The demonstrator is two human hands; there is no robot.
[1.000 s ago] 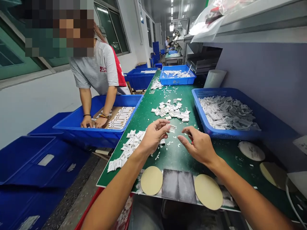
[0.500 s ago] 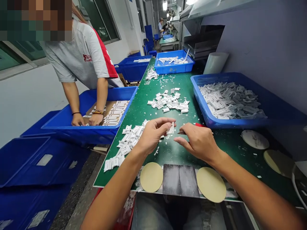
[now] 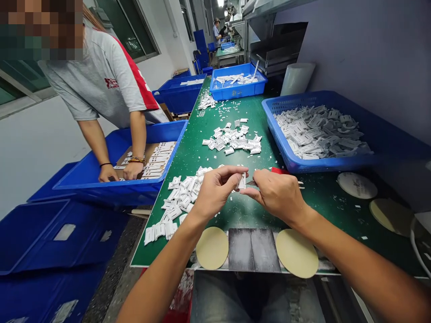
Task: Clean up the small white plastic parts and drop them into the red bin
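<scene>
My left hand (image 3: 217, 186) pinches a small white plastic part (image 3: 242, 180) between thumb and fingers, above the green table. My right hand (image 3: 278, 193) is closed around a knife; only its short, pointed blade (image 3: 251, 182) shows, close to the part's right side. The knife's handle is hidden in my fist. My right thumb reaches toward the lower end of the part; whether it touches is unclear. Beside my left hand lies a heap of similar white plastic parts (image 3: 183, 194). A red object (image 3: 280, 171) shows behind my right hand.
More white parts (image 3: 235, 139) lie farther up the green table (image 3: 198, 148). A blue basket (image 3: 296, 163) full of them stands right, a blue tray (image 3: 235, 93) behind. Round yellow pads (image 3: 212, 248) line the front edge. A co-worker (image 3: 111, 85) reaches into a blue bin (image 3: 101, 185).
My right hand has moved left, bringing the blade up close to the white part, and its thumb has come nearer too. My left hand keeps its pinch. The view has shifted slightly.
</scene>
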